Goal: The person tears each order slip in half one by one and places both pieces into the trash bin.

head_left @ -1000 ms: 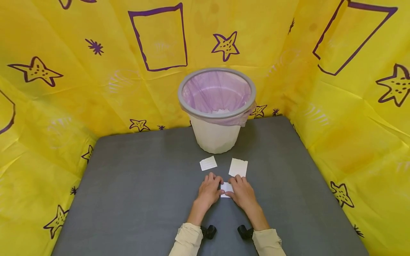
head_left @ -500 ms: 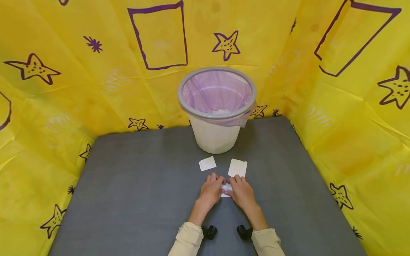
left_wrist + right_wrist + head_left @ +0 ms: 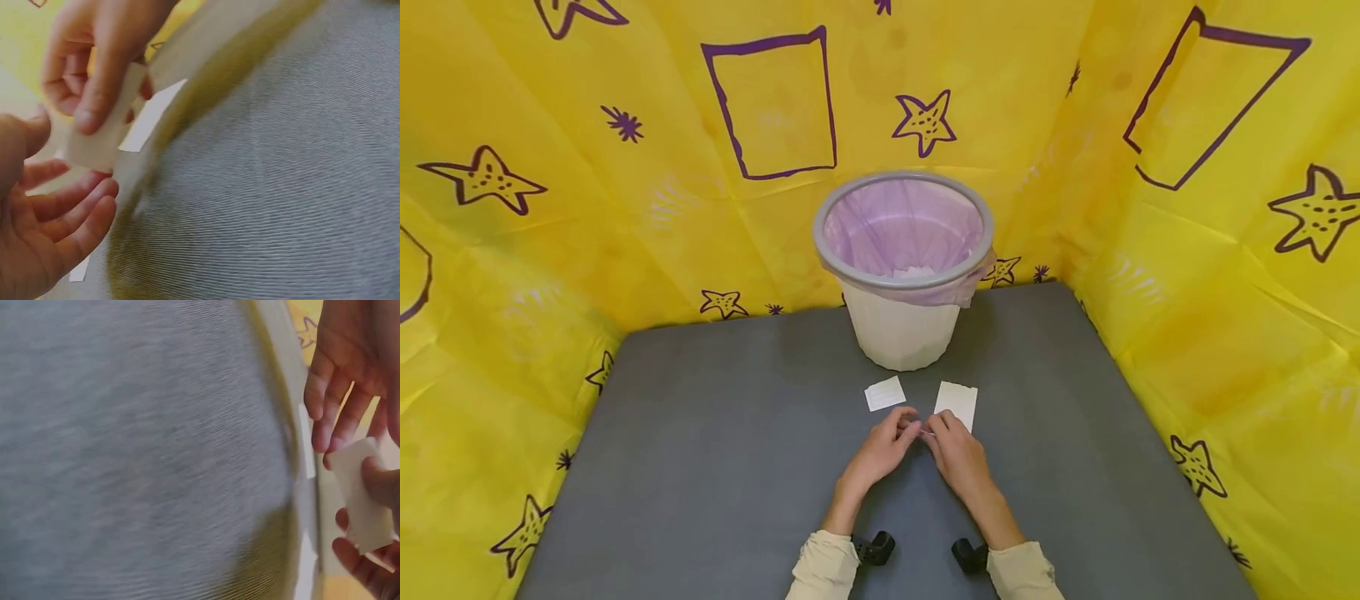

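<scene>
My right hand [image 3: 961,452] pinched the paper [image 3: 361,515] above the table [image 3: 715,458], likely mid-fold, though blur left me unsure; my left hand [image 3: 880,447], fingers loose at its edge, seemed needed next for steadying.

The place is arranged as a small booth-like work corner, screened by yellow cloth [image 3: 658,267]; whether it is housed in a home, a lab or a studio cannot be told. The cloth is hung like walls behind the far edge of the grey table [image 3: 722,450] and along its left and right edges, and is marked by creases. Purple stars [image 3: 925,122] and four-sided outlines [image 3: 769,104] are printed across it. Near the table's far edge, towards the far right corner, a waste bin [image 3: 902,329] is stood, lined with a purple bag [image 3: 902,225]. At each wrist a black device [image 3: 877,549] is worn, by which a recording set-up is suggested.
</scene>
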A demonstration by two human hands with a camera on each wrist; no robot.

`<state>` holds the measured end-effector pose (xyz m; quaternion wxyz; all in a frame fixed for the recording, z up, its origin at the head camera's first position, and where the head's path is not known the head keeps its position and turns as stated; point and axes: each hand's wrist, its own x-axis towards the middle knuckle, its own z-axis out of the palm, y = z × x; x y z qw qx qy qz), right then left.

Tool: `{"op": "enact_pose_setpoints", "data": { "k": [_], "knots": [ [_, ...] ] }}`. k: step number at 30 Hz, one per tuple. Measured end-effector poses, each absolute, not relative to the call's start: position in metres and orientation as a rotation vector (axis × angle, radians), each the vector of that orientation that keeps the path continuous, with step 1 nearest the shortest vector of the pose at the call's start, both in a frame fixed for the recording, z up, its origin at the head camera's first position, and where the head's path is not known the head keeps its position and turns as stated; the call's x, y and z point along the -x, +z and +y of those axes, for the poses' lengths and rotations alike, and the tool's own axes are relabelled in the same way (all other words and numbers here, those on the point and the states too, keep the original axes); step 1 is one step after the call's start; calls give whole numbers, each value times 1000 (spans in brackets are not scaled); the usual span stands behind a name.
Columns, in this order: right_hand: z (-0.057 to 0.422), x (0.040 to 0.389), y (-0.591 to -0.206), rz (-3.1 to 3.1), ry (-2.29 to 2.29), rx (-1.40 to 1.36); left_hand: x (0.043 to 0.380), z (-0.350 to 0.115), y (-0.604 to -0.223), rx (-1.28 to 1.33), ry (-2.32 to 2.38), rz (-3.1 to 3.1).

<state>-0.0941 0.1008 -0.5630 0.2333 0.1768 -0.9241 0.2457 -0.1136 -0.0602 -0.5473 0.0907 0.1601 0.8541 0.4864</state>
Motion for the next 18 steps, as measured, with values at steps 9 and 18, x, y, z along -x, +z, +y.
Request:
{"op": "enact_pose_setpoints", "data": {
  "k": [9, 18],
  "knots": [
    [92, 107, -544, -2523, 932, -664, 117, -73, -535, -350, 1693, 2648],
    [99, 144, -484, -2478, 1159, -806, 138, -100, -494, -786, 1575, 2860]
  ]
}}
